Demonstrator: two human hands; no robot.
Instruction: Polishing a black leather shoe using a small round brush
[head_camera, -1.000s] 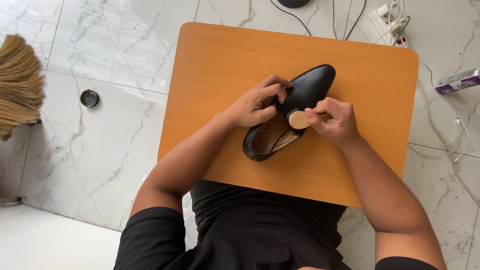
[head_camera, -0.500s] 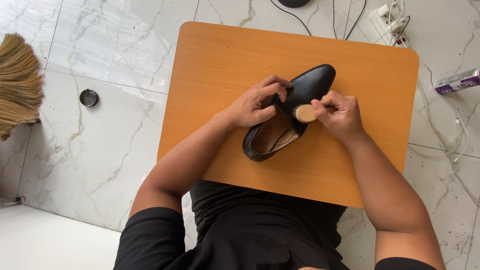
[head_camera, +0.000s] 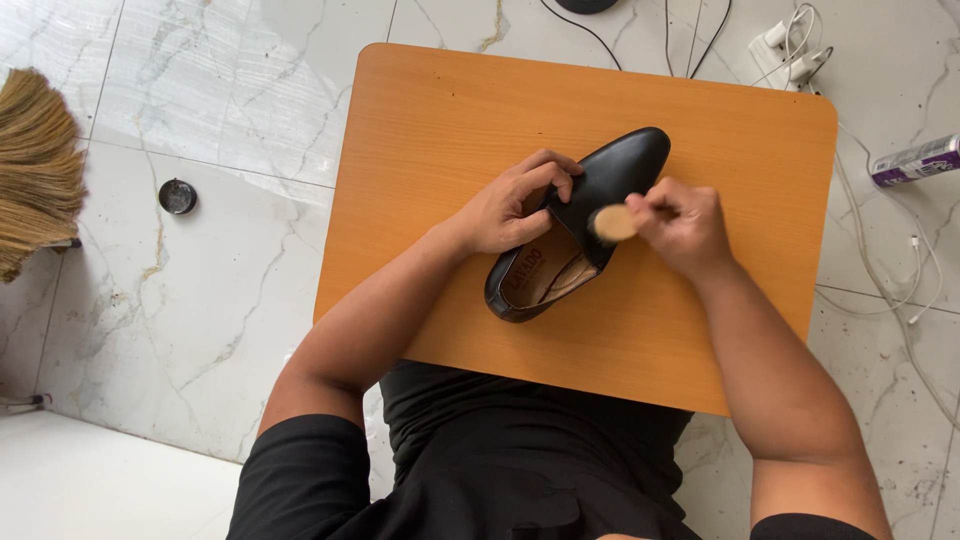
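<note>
A black leather shoe (head_camera: 622, 168) lies on its side on the small orange wooden table (head_camera: 430, 130), toe pointing to the far right. My left hand (head_camera: 512, 205) grips the shoe at its opening, fingers curled over the edge. My right hand (head_camera: 680, 225) holds a small round tan applicator (head_camera: 613, 222) pressed against the shoe's upper, just right of the opening. The applicator looks blurred.
The table stands on a white marble floor. A straw broom (head_camera: 38, 170) lies at the far left, with a small round black tin (head_camera: 177, 196) near it. A power strip with cables (head_camera: 790, 50) and a purple-and-silver can (head_camera: 915, 160) lie to the right.
My right hand with the applicator has shifted slightly along the shoe's upper, back and forth. My left hand and the shoe have stayed in place.
</note>
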